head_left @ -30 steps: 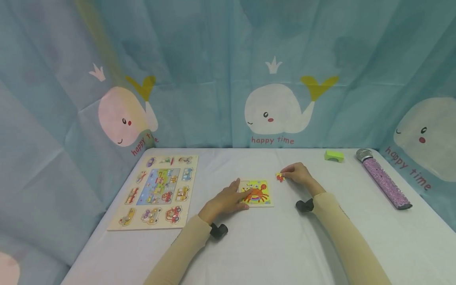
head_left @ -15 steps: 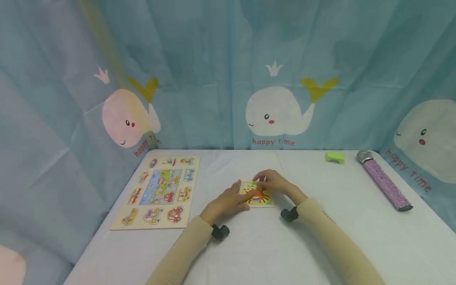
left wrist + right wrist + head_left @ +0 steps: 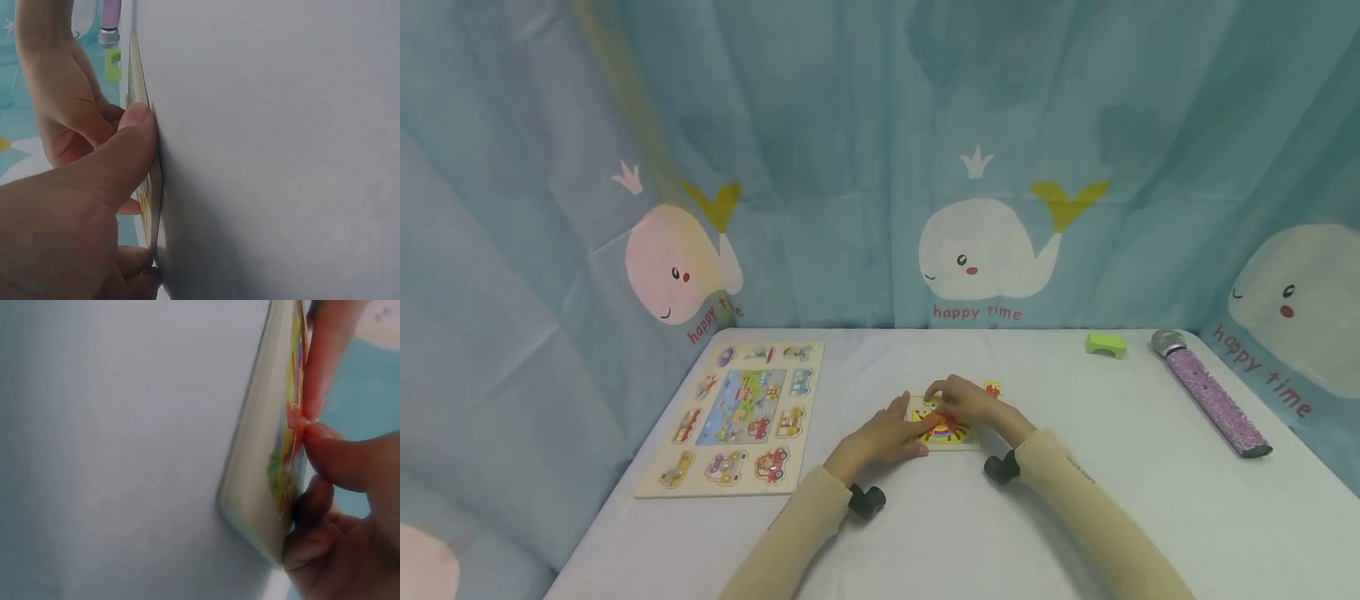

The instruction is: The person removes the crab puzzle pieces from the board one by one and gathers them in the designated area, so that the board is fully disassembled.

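My left hand holds the small crab puzzle board at its left side, thumb along the near edge and index finger lying over the picture. In the left wrist view the thumb of the left hand sits against the board's edge. My right hand reaches over the top of the board, thumb and fingertips pinching at a puzzle piece near the crab's eyes. From the right wrist, the right hand's thumb meets the crab picture close to the left index fingertip. A loose red-and-yellow puzzle piece lies behind the right hand.
A larger wooden vehicle puzzle lies at the left. At the back right stand a green arch block and a purple glitter microphone. Behind the white table hangs a blue whale curtain.
My right hand has let go of the loose piece, leaving it on the table, and moved left onto the crab board. The left hand stays on the board.
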A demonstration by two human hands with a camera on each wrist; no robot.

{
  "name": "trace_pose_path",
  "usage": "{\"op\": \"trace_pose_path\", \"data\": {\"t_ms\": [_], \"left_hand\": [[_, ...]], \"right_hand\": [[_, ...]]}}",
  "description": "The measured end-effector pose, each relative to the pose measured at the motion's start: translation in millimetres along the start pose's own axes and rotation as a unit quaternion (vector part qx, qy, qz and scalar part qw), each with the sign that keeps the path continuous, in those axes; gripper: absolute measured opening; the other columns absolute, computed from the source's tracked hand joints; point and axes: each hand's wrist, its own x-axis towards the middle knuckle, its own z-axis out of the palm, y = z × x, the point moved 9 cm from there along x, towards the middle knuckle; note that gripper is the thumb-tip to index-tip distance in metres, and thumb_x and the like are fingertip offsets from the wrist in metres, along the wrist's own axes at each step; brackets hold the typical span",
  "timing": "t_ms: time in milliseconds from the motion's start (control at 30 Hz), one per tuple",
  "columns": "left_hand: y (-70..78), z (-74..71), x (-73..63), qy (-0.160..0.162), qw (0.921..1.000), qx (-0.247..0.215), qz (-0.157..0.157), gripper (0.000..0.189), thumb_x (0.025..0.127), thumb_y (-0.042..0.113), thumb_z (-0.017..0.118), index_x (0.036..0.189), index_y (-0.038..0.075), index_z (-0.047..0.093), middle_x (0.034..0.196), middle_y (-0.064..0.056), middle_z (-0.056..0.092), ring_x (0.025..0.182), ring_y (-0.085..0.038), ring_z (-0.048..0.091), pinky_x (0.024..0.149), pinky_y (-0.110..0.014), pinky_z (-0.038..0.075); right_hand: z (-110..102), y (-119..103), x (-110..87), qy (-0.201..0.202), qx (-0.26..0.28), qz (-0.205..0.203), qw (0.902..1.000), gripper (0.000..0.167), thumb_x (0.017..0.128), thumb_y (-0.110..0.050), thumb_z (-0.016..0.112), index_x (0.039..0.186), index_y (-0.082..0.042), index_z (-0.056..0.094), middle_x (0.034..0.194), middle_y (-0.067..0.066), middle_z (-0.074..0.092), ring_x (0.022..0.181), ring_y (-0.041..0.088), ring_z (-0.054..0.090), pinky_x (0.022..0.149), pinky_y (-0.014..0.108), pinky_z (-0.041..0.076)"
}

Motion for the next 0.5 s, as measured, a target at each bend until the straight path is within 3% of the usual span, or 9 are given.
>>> {"op": "trace_pose_path", "data": {"t_ms": [500], "left_hand": [[-1.5,2.9,3.5,0.002,0.9999,0.004,0.01,0.056,0.089,0.048,0.05,0.141,0.038,0.032,0.153,-0.021,0.008,0.14,-0.037,0.016,0.106,-0.053,0.029]], "right_hand": [[-0.8,-2.2,2.1,0.018,-0.027,-0.009,0.9994,0.021,0.086,-0.007,0.061,0.103,-0.02,0.06,0.093,0.009,0.042,0.077,0.018,0.044,0.067,0.029,0.041]]}}
